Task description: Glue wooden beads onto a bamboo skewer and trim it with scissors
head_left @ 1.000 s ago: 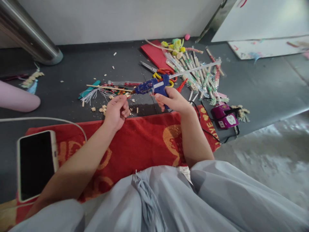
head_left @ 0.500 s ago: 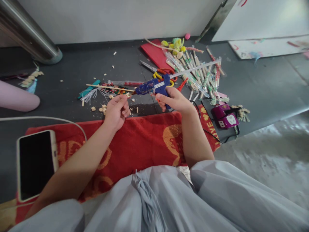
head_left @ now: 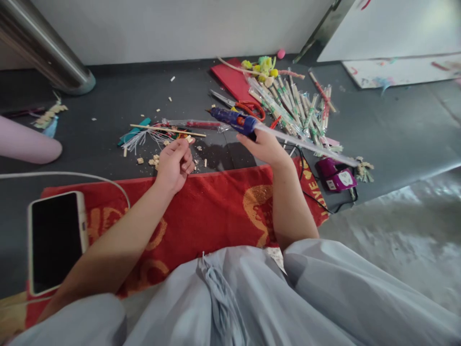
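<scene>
Glue gun swings away from the stick.
Right hand (head_left: pixel 264 146) grips the glue gun (head_left: pixel 234 120), now tilted toward frame centre; left hand (head_left: pixel 175 163) pinches the thin wooden stick (head_left: pixel 167 129).

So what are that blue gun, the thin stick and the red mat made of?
The blue gun in the right hand looks like moulded plastic, smooth, speckled with residue. The thin stick pinched by the left hand looks like pale bare wood or bamboo. The red mat appears to be fuzzy towel-like fabric.
</scene>
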### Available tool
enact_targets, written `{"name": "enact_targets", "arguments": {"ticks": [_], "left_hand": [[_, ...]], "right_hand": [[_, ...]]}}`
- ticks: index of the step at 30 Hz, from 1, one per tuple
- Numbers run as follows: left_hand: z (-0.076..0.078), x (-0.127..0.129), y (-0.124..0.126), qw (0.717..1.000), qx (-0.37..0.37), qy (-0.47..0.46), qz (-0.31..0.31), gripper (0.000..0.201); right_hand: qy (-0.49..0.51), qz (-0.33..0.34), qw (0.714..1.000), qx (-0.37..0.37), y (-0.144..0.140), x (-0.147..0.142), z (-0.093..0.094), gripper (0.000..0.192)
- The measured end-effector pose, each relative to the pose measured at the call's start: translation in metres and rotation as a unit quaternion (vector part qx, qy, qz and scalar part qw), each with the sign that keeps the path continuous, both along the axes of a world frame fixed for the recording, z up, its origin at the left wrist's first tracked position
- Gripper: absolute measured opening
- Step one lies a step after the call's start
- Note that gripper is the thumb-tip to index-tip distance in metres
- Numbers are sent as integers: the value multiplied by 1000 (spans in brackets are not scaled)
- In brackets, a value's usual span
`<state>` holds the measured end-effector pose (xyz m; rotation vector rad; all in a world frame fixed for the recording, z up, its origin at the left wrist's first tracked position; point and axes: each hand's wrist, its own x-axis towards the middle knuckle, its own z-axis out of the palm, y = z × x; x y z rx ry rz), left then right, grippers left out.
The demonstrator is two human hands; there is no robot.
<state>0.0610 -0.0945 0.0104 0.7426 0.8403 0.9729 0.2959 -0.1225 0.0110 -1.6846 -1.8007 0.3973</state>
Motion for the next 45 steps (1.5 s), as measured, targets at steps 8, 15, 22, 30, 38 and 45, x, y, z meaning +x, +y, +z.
{"name": "enact_targets", "arguments": {"ticks": [8,15,22,30,38,45], "left_hand": [[-1,2,-4,995,55,22,76,21],[0,0,2,985,118,8,122,28],[2,-10,13,976,165,56,133,32],[12,-19,11,967,138,72,201,18],[17,-34,7,964,110,41,240,23],[16,-41,-1,959,113,47,254,21]], "right_hand": [[-189,29,982,-5,-1,-13,-7,51],[-207,42,977,-29,-2,-15,-9,58],[-219,25,975,-30,-4,-15,-12,59],[-192,49,980,11,-5,-28,8,26],[-194,129,972,-29,2,-44,26,17],[-259,223,939,-25,16,-97,32,22]]}}
